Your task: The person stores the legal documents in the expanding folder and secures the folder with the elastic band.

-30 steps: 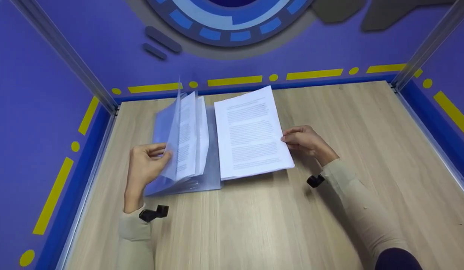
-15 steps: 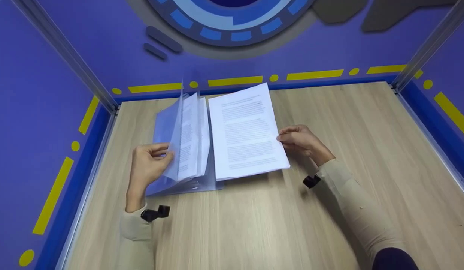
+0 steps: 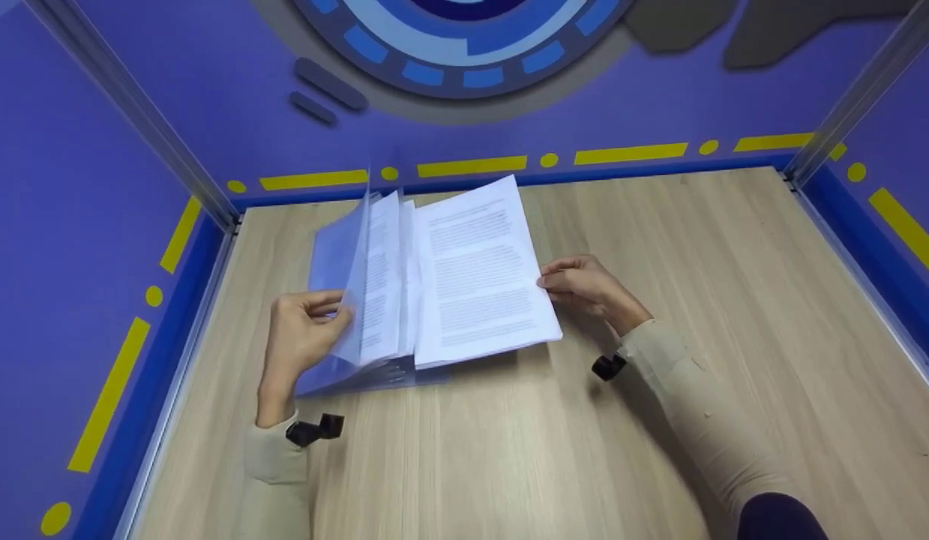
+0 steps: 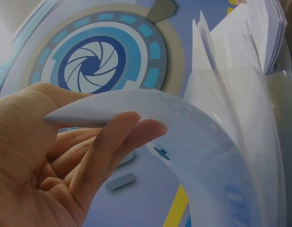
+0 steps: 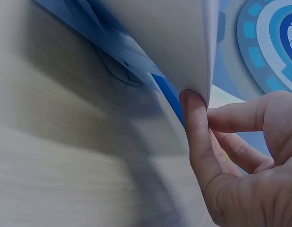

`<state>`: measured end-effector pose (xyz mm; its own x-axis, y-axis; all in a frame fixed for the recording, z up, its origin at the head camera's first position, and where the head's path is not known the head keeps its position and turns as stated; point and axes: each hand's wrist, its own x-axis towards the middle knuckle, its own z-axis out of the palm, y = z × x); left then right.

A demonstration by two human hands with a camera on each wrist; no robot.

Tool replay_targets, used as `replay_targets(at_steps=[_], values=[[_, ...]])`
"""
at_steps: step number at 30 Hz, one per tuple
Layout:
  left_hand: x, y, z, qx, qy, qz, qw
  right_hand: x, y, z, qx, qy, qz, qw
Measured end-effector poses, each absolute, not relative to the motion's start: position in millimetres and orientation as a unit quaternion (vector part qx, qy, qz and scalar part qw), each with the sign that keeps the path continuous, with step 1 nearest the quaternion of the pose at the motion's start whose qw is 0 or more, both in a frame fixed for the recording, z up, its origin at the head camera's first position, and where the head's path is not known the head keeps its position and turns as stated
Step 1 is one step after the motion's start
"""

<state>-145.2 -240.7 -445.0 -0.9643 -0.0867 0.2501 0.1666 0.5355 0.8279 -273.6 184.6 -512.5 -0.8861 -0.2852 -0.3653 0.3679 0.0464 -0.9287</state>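
Note:
A clear bluish plastic folder lies spread on the left half of the table, with printed sheets standing inside it. My left hand pinches the folder's raised transparent cover, which bends in a curve in the left wrist view. On the right, my right hand pinches the right edge of a stack of printed paper between thumb and fingers. The stack tilts above the table, its left edge up against the folder's sheets. Whether that edge is inside a pocket I cannot tell.
Wooden table under everything. Blue-purple panels with yellow marks stand at the back and both sides, joined by metal posts. Black wrist cameras stick out from both sleeves.
My right hand has moved left with the paper stack, closing the gap to the folder. The left hand has shifted slightly right, still pinching the cover.

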Motion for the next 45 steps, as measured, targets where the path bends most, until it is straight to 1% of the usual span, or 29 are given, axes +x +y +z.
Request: replay_targets(at_steps=[9,17,27,45], values=[[-147,-239,-447,-0.022,-0.862,-0.491,0.123,-273,166,-511,0.035,0.690,-0.684,0.233],[-147,-240,-446,-0.022,-0.864,-0.486,0.127,-273,152,-511,0.030,0.686,-0.690,0.228],[-147,-240,-446,-0.021,-0.864,-0.488,0.125,-279,151,-509,0.047,0.703,-0.676,0.216],[-146,-241,-447,-0.020,-0.864,-0.488,0.127,-283,145,-507,0.053,0.726,-0.651,0.215]])
